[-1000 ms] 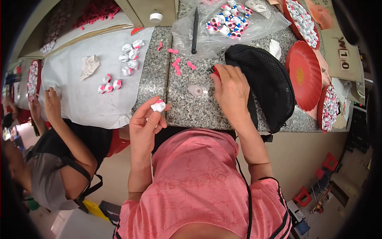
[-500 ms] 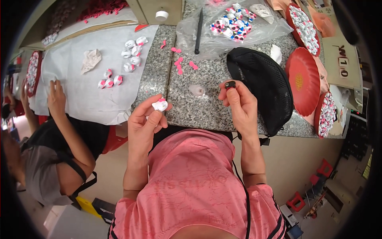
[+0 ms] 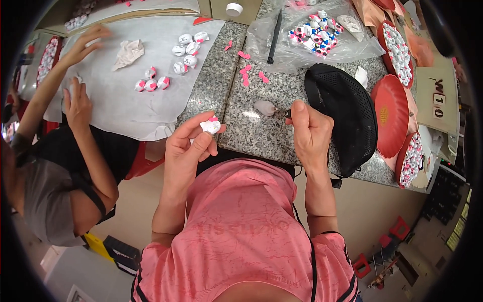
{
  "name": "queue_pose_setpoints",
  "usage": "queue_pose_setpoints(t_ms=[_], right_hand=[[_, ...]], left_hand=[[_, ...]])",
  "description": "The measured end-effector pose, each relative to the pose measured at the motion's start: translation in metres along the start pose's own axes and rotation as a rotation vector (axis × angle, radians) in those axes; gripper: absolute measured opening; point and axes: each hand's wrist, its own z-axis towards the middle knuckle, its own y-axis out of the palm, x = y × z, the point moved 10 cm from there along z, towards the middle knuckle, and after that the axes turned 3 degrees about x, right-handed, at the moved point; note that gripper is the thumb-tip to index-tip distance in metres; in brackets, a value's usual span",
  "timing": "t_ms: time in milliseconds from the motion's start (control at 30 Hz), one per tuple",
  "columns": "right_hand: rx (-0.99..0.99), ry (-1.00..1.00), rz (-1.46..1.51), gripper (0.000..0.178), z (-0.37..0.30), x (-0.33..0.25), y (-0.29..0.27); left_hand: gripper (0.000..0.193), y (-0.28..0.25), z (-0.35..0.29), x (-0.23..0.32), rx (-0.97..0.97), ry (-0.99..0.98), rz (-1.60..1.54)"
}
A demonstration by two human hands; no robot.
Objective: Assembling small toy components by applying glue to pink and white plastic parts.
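Observation:
My left hand (image 3: 191, 143) pinches a small white figurine head (image 3: 210, 125) with a pink bow between thumb and fingertips, above the counter's front edge. My right hand (image 3: 313, 128) is closed round a short black cylindrical piece (image 3: 288, 114); its exact kind I cannot make out. The piece's end points left at the narrow tip of a small translucent bottle (image 3: 264, 107) lying on the granite. Whether the two touch is unclear. Loose pink bow pieces (image 3: 245, 70) are scattered beyond the bottle.
To the right lie a black mesh bag (image 3: 344, 121) and a red scalloped tray (image 3: 390, 116). A plastic bag (image 3: 256, 40) with small figures and a black stick (image 3: 274, 38) lies behind. A co-worker's hand (image 3: 78, 105) is at the white sheet (image 3: 113, 108), with several finished-looking heads (image 3: 163, 83).
My right hand has lowered and turned, bringing the black piece near the bottle's tip. My left hand still holds the figurine head. A co-worker's hand has moved up over the sheet.

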Motion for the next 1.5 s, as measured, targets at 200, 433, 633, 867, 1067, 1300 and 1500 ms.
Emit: queue_pose_setpoints(t_ms=[200,433,633,867,1067,1300,1500], right_hand=[[0.042,-0.027,0.087,0.043,0.003,-0.009,-0.003],[0.065,0.042,0.143,0.042,0.001,-0.001,-0.004],[0.03,-0.014,-0.028,0.043,0.001,-0.005,-0.004],[0.041,-0.061,-0.035,0.043,0.003,-0.009,0.001],[0.055,-0.096,-0.056,0.042,0.003,-0.012,0.0],[0.059,-0.102,-0.07,0.043,0.003,-0.013,-0.001],[0.053,-0.1,-0.088,0.043,0.003,-0.013,-0.001]], left_hand=[[0.031,-0.001,0.0,-0.001,0.014,-0.002,-0.022],[0.032,0.013,0.007,-0.007,-0.113,-0.043,-0.136],[0.033,0.024,0.008,-0.016,-0.175,-0.095,-0.141],[0.031,0.018,0.007,-0.014,-0.145,-0.094,-0.09],[0.03,0.014,0.007,-0.012,-0.123,-0.093,-0.093],[0.03,0.013,0.007,-0.011,-0.113,-0.086,-0.081],[0.03,0.014,0.007,-0.01,-0.117,-0.082,-0.088]])
